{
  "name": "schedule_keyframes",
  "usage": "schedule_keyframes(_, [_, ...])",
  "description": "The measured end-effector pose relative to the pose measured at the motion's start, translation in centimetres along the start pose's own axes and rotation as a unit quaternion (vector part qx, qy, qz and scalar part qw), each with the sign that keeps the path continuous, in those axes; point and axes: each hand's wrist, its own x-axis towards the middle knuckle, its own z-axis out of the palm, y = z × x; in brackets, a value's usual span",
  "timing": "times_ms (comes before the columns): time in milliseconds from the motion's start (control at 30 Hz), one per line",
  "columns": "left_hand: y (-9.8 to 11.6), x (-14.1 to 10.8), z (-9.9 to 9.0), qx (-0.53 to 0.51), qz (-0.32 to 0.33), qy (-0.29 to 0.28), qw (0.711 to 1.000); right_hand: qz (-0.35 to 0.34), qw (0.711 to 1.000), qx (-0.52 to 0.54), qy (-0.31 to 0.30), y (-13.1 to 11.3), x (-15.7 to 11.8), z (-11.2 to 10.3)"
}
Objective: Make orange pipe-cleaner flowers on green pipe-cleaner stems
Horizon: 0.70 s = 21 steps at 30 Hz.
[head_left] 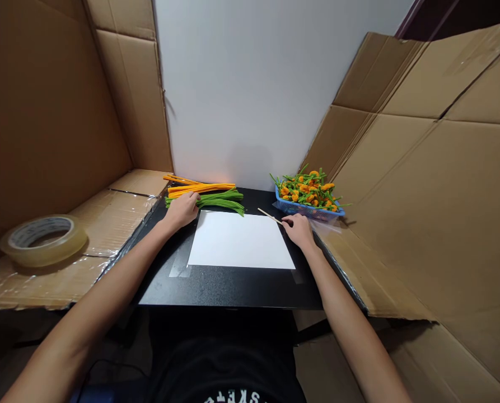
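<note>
My left hand (182,210) rests palm down at the left ends of a bundle of green pipe cleaners (220,200), touching it and a bundle of orange pipe cleaners (201,188) just behind. My right hand (298,231) is shut on a thin wooden stick (270,216), whose tip points back and left over a white paper sheet (239,240). That sheet lies flat between my hands on a black tabletop (228,291). Past my right hand, a blue plastic basket (304,211) is heaped with orange-and-green pipe-cleaner flowers.
Clear tape strips (179,268) fix the paper's near corner to the tabletop. A roll of clear packing tape (43,240) lies on cardboard (107,224) at the left. Cardboard sheets line both sides, with a white wall (250,84) behind the table.
</note>
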Motion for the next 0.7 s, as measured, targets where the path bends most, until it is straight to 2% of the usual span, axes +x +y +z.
schedule_keyframes(200, [0.4, -0.1, -1.3, 0.022, -0.036, 0.053, 0.998, -0.031, 0.999, 0.039, 0.01, -0.5, -0.1, 0.2])
schedule_keyframes(367, [0.5, -0.2, -1.7, -0.012, -0.059, 0.074, 0.995, -0.085, 0.992, 0.088, 0.027, -2.3, -0.4, -0.1])
schedule_keyframes(567, [1.0, -0.1, -0.8, -0.061, 0.018, 0.038, 0.997, -0.172, 0.974, 0.144, -0.005, -5.7, -1.4, 0.2])
schedule_keyframes(700, [1.4, 0.0, -0.2, -0.056, 0.054, 0.008, 0.997, -0.225, 0.963, 0.145, -0.017, -8.7, -1.9, 0.6])
